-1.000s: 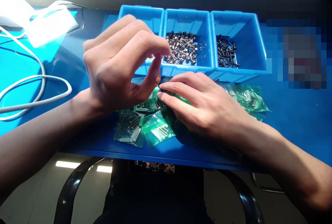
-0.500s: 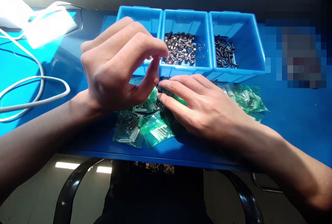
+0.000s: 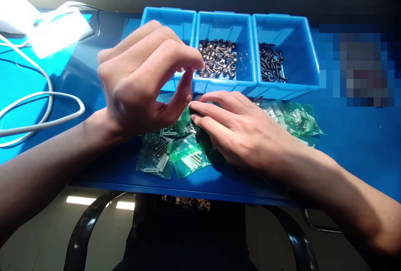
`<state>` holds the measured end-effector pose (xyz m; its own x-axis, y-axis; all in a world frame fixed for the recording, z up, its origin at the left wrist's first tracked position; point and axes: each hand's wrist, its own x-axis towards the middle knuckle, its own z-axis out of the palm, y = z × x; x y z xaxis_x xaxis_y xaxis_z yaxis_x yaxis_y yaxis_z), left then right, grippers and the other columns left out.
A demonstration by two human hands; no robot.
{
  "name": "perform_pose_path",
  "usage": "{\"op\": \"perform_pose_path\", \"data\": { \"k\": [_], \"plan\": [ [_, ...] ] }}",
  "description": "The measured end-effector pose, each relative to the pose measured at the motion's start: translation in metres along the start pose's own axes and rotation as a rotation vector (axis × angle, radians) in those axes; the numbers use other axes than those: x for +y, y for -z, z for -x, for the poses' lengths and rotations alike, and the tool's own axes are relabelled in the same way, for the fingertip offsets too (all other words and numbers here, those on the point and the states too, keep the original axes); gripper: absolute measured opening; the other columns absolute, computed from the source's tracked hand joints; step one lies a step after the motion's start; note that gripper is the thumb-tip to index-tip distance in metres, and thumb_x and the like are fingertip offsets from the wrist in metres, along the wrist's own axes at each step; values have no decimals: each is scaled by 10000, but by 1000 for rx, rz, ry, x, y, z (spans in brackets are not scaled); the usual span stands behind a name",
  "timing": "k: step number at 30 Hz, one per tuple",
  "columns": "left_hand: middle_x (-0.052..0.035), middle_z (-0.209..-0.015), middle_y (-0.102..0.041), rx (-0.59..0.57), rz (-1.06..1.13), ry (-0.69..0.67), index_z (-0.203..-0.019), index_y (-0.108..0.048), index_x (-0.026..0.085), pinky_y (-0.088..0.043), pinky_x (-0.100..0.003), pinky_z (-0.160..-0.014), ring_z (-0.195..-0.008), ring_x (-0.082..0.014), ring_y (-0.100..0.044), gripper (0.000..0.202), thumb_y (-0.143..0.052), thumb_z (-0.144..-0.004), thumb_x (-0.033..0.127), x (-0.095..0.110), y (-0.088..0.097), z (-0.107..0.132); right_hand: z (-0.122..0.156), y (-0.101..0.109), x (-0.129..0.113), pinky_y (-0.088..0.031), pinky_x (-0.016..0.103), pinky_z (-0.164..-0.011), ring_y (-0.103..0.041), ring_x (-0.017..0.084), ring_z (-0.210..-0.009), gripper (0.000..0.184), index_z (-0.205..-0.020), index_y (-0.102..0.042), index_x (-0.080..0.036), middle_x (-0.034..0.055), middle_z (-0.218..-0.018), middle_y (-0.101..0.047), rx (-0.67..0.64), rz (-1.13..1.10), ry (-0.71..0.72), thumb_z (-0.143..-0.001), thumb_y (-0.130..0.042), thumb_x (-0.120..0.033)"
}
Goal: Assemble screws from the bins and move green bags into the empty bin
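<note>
My left hand (image 3: 140,78) is raised over the bags, its thumb and index finger pinched near the front of the bins; anything between them is hidden. Low over the pile, my right hand (image 3: 238,129) has its fingers stretched out to the left, tips at the small bags, thumb out of sight. Small clear plastic bags lie under and around both hands. One bag (image 3: 155,158) and a green-tinted bag (image 3: 191,158) contain screws and white wall plugs. Other green-tinted bags (image 3: 300,118) lie right of my right hand.
Three blue bins stand in a row behind the hands. The middle bin (image 3: 225,83) contains shiny hex-head screws (image 3: 217,60), the right bin (image 3: 286,85) dark screws (image 3: 272,64). The left bin (image 3: 169,10) is partly hidden. White cables (image 3: 46,95) lie at left.
The fingers of my right hand have shifted slightly at the bags. My left hand stays in the same pinch and place.
</note>
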<state>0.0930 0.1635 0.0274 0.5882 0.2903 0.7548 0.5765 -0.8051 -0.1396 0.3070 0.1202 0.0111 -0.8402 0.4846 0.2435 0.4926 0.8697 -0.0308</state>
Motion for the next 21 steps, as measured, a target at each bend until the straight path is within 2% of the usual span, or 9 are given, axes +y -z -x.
{"op": "perform_pose_path", "data": {
  "k": [8,14,21],
  "plan": [
    [-88,-830,-679,-3,-13,-14,-956,-645,93,-474,-313,-634,-738,-161,-604,205,-608,-768,162,-1,1,1,2,-4,0,-450,480,-1027,-430,304,-1285,383,-1306,-525,-51,158,-1373,-514,34,-11,5,-950,-448,-169],
    [-66,-837,-680,-5,-30,13,-961,-636,125,-478,-311,-635,-735,-154,-602,192,-587,-783,177,0,1,1,-1,0,-3,-469,490,-1003,-438,285,-1217,331,-1227,-572,-88,159,-1326,-512,12,-97,-60,-943,-450,-207],
    [-73,-860,-668,-13,-34,-10,-973,-630,107,-505,-305,-668,-791,-166,-634,189,-580,-804,178,0,2,1,2,4,0,-482,413,-1052,-475,248,-1243,396,-1280,-518,-62,182,-1315,-477,125,-237,-103,-907,-502,-197]
  ]
}}
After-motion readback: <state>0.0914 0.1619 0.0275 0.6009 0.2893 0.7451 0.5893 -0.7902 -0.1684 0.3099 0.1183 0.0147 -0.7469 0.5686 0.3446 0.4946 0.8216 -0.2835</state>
